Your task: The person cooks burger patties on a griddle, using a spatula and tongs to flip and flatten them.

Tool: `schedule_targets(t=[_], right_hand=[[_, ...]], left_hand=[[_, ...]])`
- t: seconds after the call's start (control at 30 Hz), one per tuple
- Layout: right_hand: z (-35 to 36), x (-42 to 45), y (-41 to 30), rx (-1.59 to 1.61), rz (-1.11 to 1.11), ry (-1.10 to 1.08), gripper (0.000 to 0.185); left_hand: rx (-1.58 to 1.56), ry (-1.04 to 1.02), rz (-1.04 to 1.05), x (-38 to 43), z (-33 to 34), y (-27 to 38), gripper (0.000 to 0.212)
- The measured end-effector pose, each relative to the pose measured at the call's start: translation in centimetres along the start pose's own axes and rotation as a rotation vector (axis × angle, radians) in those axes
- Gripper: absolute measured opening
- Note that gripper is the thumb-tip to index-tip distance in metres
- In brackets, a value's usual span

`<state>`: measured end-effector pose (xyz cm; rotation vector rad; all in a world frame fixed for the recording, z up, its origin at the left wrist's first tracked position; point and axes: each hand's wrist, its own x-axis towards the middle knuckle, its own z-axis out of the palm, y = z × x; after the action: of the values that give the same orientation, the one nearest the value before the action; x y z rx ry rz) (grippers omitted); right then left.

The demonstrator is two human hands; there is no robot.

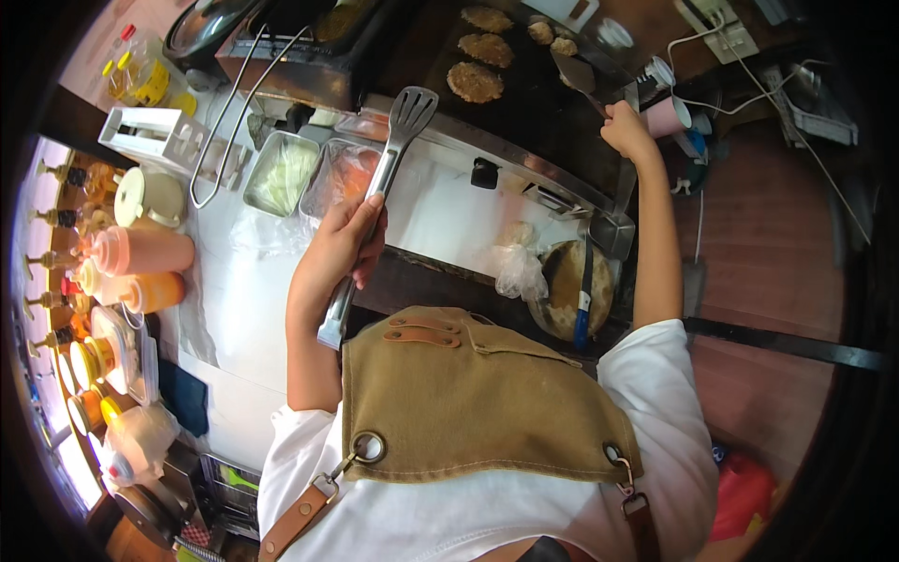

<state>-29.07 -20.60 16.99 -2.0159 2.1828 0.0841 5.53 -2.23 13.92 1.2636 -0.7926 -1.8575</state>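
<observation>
My left hand (349, 235) grips metal tongs with a slotted head (379, 175), held pressed together and raised over the front of the counter. The slotted end points away from me, towards the dark griddle (541, 133). Out at the griddle's right side, my right hand (627, 132) is closed around the handle of a metal spatula (576, 74). Its blade lies flat beside a small browned piece of food (564, 46). Three browned patties (475, 81) form a row on the griddle, left of the blade. More small pieces (541, 31) sit near the far edge.
Metal trays hold shredded pale vegetable (284, 172) and something orange under plastic (355, 175). Squeeze bottles (144, 251) stand at left. A blue-handled knife (583, 309) rests on a round board (551, 312), beside a plastic bag (520, 270). A pink cup (667, 116) and cables (709, 107) are at right.
</observation>
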Motion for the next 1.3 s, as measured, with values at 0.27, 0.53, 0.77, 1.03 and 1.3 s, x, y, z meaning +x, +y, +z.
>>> schedule_targets(t=[0.27,0.53,0.77,1.03,1.3], right_hand=[[2.2,-1.1,0.3,0.161,0.019,0.037,0.039],[0.0,-0.4,0.4,0.131,0.09,-0.226,0.039],[0.1,-0.6,0.0,0.187,0.073,-0.171,0.035],[0.8,-0.9,-0.5,0.093,0.063,-0.117,0.033],[2.0,-0.6,1.3,0.026,-0.162,0.171,0.031]], left_hand=[[0.008,-0.02,-0.001,0.4,-0.2,-0.3,0.031],[-0.003,-0.038,0.032,0.7,-0.3,-0.4,0.029],[-0.033,-0.026,0.02,0.6,-0.4,-0.7,0.03],[-0.02,-0.039,0.029,0.7,-0.2,-0.8,0.029],[0.161,-0.13,0.048,4.1,2.0,0.8,0.03]])
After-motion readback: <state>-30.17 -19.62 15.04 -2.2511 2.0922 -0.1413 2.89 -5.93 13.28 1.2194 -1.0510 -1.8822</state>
